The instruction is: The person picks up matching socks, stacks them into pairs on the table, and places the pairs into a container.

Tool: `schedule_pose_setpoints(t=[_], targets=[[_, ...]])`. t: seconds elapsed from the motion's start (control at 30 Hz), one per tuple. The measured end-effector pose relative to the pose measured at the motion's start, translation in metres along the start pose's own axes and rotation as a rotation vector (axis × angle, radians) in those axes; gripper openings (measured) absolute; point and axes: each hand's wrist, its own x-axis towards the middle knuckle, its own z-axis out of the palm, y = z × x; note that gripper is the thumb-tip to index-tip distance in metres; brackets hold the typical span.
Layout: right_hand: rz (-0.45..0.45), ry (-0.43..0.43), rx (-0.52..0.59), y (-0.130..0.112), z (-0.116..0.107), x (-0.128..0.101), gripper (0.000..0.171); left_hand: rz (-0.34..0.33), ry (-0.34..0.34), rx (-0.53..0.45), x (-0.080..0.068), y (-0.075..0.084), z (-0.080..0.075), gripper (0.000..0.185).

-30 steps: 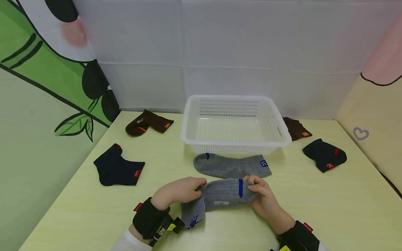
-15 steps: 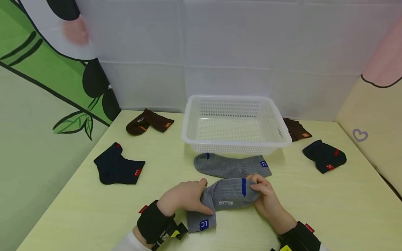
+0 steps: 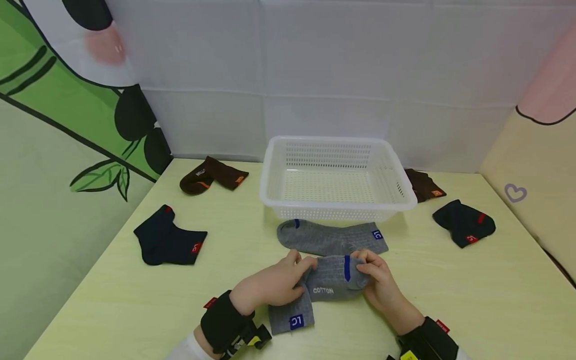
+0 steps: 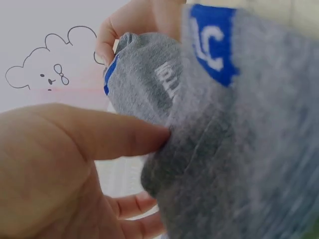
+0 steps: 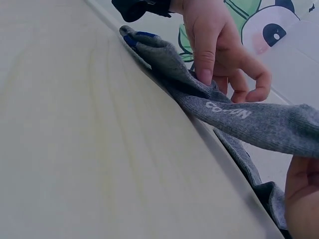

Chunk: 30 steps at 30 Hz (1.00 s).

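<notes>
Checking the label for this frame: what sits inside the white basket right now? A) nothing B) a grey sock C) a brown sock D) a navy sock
A: the white basket shows only its bare perforated floor; the second grey sock lies on the table in front of it, and both hands hold the grey sock nearer the person.

1. You have two grey socks: one (image 3: pixel 330 286) in your hands, one (image 3: pixel 330 238) lying flat by the basket.
2. You see two navy socks, one (image 3: pixel 168 243) at the left, one (image 3: pixel 463 223) at the right.
3. You see two brown socks, one (image 3: pixel 211 175) far left, one (image 3: pixel 423 184) behind the basket's right side.
4. There is one white basket (image 3: pixel 270 170).
5. You have two hands at work, left (image 3: pixel 270 285) and right (image 3: pixel 380 280).
</notes>
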Motion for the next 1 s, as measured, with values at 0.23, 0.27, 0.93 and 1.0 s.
schedule_pose_setpoints(t=[0.23, 0.27, 0.93, 1.0], targets=[[0.016, 0.019, -0.017, 0.001, 0.000, 0.000, 0.044, 0.048, -0.003, 0.027, -0.003, -0.002, -0.001, 0.015], [0.015, 0.024, -0.026, 0.001, 0.000, 0.000, 0.044, 0.047, -0.002, 0.024, -0.003, -0.003, -0.001, 0.020], [0.022, -0.005, -0.035, -0.014, -0.020, -0.012, 0.035, -0.040, -0.042, -0.137, -0.011, -0.003, -0.019, 0.042], [0.008, 0.006, -0.051, -0.015, -0.021, -0.012, 0.033, -0.055, 0.020, -0.116, -0.012, -0.004, -0.018, 0.042]])
